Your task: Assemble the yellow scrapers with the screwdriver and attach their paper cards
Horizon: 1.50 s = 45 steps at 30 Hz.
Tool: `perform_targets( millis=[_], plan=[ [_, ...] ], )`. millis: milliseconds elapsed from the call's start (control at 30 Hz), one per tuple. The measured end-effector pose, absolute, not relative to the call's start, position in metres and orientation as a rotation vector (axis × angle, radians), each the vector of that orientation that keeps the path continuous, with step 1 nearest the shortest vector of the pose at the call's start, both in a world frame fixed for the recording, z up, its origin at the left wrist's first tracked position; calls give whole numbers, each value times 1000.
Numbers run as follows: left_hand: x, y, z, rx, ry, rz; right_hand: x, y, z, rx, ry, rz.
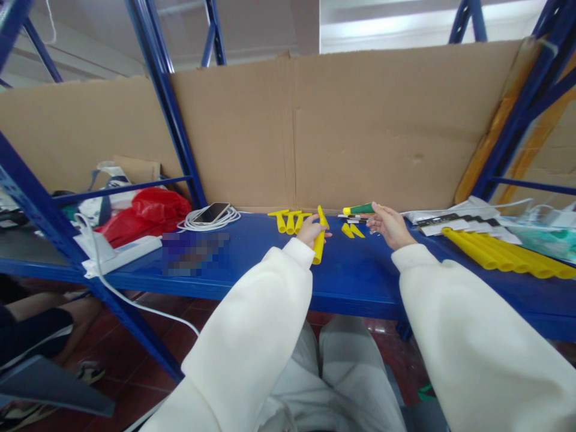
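Observation:
My left hand is closed around a yellow tube with a thin yellow fin at its upper end. In my right hand, thumb and fingers pinch the right end of a green tube with a yellow tip, which points left. Two small yellow triangular pieces lie on the blue shelf between my hands. Just behind them are thin black-and-white items, too small to name. Several yellow tubes with flat tops stand just beyond my left hand.
Several long yellow tubes lie at the right beside black-and-white packets. On the left are a phone on a coiled white cable, a red bag and a white power strip. Cardboard closes the back.

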State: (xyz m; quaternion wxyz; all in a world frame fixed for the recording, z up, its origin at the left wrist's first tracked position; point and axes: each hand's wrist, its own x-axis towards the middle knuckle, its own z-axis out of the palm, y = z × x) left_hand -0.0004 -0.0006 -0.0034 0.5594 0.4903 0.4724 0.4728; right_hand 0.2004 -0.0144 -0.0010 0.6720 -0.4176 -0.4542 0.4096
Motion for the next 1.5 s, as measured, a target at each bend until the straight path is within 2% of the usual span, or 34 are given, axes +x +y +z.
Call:
perform_targets(
  millis=[1500],
  plan=[
    [3, 1, -6, 1229, 1110, 1122, 196, -21, 7, -1042, -898, 896]
  ],
)
